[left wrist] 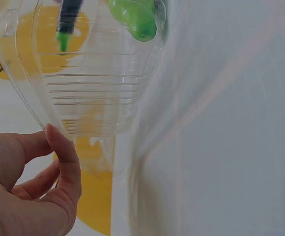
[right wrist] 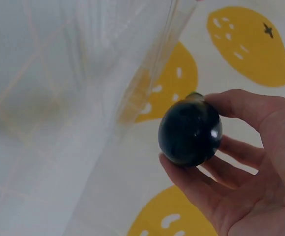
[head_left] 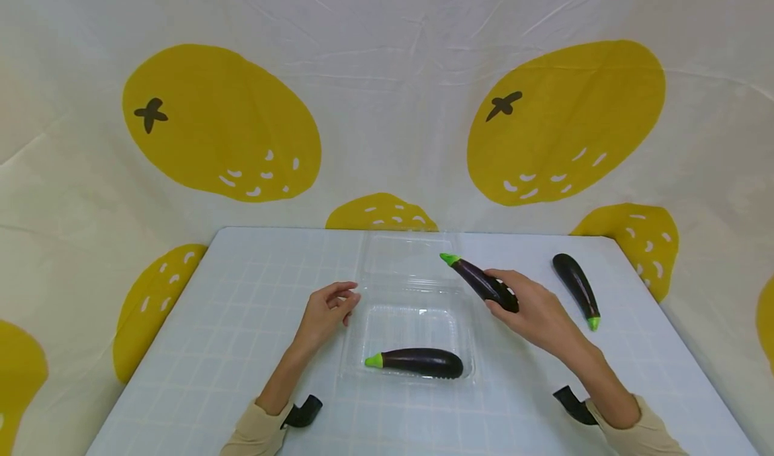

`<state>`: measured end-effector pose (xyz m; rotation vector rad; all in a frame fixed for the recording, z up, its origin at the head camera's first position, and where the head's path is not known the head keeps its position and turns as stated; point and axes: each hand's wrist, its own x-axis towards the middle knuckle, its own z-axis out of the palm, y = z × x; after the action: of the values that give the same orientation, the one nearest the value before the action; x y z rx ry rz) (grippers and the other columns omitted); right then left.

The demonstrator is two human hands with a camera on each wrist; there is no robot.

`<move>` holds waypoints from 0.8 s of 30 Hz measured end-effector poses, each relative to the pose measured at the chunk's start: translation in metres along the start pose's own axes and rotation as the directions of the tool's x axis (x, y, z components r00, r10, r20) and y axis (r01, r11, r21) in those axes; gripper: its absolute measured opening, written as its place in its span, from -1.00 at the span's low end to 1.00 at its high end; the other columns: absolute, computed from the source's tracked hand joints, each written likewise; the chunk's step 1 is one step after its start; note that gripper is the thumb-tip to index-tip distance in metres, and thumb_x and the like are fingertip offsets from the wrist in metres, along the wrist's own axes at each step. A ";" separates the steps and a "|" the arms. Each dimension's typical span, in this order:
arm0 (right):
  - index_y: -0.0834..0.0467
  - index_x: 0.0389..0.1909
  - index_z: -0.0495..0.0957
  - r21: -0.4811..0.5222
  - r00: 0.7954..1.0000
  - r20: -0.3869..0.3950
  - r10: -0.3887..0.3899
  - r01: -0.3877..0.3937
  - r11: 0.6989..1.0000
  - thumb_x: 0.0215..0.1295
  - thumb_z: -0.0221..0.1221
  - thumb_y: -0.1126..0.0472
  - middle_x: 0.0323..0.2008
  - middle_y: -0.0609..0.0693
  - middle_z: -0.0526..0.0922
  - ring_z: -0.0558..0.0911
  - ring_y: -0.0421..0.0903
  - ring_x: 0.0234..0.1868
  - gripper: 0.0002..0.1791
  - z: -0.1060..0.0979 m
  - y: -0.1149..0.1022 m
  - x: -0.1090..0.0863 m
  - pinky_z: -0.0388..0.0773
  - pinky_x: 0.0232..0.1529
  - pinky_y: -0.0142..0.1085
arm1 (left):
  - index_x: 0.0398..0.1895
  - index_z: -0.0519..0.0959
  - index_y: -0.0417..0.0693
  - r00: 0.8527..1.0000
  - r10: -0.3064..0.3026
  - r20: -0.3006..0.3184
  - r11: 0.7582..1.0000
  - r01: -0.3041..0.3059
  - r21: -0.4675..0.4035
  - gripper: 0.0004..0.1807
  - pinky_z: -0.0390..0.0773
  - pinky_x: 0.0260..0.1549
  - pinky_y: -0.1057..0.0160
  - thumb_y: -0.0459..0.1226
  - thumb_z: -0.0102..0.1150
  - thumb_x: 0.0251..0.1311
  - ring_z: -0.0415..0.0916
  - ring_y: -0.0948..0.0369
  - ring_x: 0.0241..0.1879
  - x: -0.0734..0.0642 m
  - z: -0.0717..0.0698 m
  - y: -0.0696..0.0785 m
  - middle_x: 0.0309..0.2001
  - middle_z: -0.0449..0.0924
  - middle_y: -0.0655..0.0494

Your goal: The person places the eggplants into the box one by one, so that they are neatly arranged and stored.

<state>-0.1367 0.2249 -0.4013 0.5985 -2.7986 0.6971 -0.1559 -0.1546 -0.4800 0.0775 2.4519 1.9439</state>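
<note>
"Head view: what is in your clear plastic container [head_left: 411,325]?"

"One eggplant [head_left: 423,362] lies in the near part of its base, running left to right with the green stem end at the left. The lid [head_left: 411,251] is folded back on the far side, and you can see the white table [head_left: 272,275] through it."

"And your right hand [head_left: 538,311]?"

"You have its thumb and fingers curled round the blunt end of a second eggplant [head_left: 474,278], spread only as wide as that thick end. You hold it raised at the far right of the container, its green stem pointing far and left toward the lid. The right wrist view shows the dark rounded end facing the camera."

"Your left hand [head_left: 326,313]?"

"It is at the left edge of the container, fingers loosely bent. The left wrist view has a fingertip [left wrist: 51,132] at the clear rim; whether you are pinching it, I cannot tell."

"Any other eggplant?"

"A third eggplant [head_left: 576,288] lies on the table, to the right of your right hand, its green end toward the near side."
</note>
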 end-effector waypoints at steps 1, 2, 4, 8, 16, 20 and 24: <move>0.20 0.28 0.53 0.002 1.000 0.002 -0.011 0.011 1.000 0.26 0.43 0.24 0.13 0.18 0.65 0.61 0.00 -0.17 -0.43 0.001 -0.001 0.001 0.68 -0.19 -0.06 | 0.15 0.62 -0.28 1.000 0.001 -0.001 1.000 -0.001 0.004 -0.64 0.52 -0.49 0.35 -0.30 0.34 0.35 0.47 0.19 -0.58 0.000 0.000 0.000 -0.23 0.62 -0.07; 0.20 0.28 0.53 0.003 1.000 0.005 -0.021 0.021 1.000 0.26 0.43 0.24 0.12 0.17 0.66 0.62 0.00 -0.17 -0.43 0.002 -0.003 0.001 0.68 -0.19 -0.06 | 0.15 0.63 -0.28 1.000 0.000 -0.002 1.000 0.000 0.005 -0.64 0.52 -0.49 0.35 -0.30 0.34 0.35 0.47 0.19 -0.58 0.000 0.000 0.000 -0.23 0.62 -0.06; 0.19 0.28 0.54 0.002 0.999 0.010 -0.042 0.042 0.999 0.27 0.42 0.23 0.13 0.15 0.66 0.65 0.01 -0.12 -0.44 0.004 -0.006 0.002 0.69 -0.14 -0.03 | 0.15 0.63 -0.28 1.000 -0.001 -0.005 1.000 0.001 0.007 -0.64 0.52 -0.49 0.35 -0.30 0.34 0.35 0.47 0.18 -0.58 0.000 0.000 0.001 -0.23 0.63 -0.06; 0.18 0.27 0.55 0.006 0.997 0.019 -0.076 0.076 0.997 0.27 0.42 0.23 0.14 0.13 0.66 0.67 0.06 -0.02 -0.45 0.008 -0.012 0.005 0.67 -0.05 0.02 | 0.14 0.63 -0.26 1.000 -0.011 -0.009 1.000 0.011 0.012 -0.64 0.52 -0.49 0.36 -0.29 0.34 0.35 0.47 0.17 -0.58 -0.001 0.000 0.001 -0.23 0.63 -0.05; 0.19 0.26 0.55 0.015 0.989 0.048 -0.138 0.138 0.990 0.28 0.42 0.23 0.13 0.10 0.67 0.68 0.02 -0.01 -0.46 0.015 -0.021 0.011 0.68 -0.04 -0.03 | 0.15 0.63 -0.28 1.000 -0.008 -0.013 1.000 0.008 0.022 -0.64 0.51 -0.50 0.37 -0.31 0.34 0.35 0.47 0.18 -0.58 0.000 0.001 0.001 -0.24 0.63 -0.04; 0.19 0.26 0.55 0.032 0.983 0.061 -0.171 0.170 0.985 0.28 0.41 0.23 0.14 0.09 0.67 0.68 0.01 0.02 -0.47 0.019 -0.026 0.014 0.68 -0.03 -0.04 | 0.14 0.63 -0.29 1.000 -0.004 -0.013 1.000 0.004 0.020 -0.64 0.51 -0.50 0.37 -0.31 0.35 0.34 0.47 0.18 -0.59 0.000 0.001 0.002 -0.24 0.63 -0.04; 0.16 0.27 0.55 0.053 0.980 0.085 -0.178 0.174 0.983 0.29 0.41 0.23 0.15 0.05 0.67 0.67 -0.03 0.02 -0.47 0.022 -0.031 0.016 0.67 -0.01 -0.05 | 0.14 0.63 -0.28 1.000 -0.005 -0.013 1.000 0.005 0.018 -0.65 0.50 -0.50 0.37 -0.32 0.34 0.35 0.46 0.19 -0.60 0.000 0.001 0.002 -0.24 0.63 -0.04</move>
<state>-0.1404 0.1840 -0.4035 0.8948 -2.7715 0.7159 -0.1554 -0.1533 -0.4784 0.0594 2.4755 1.9267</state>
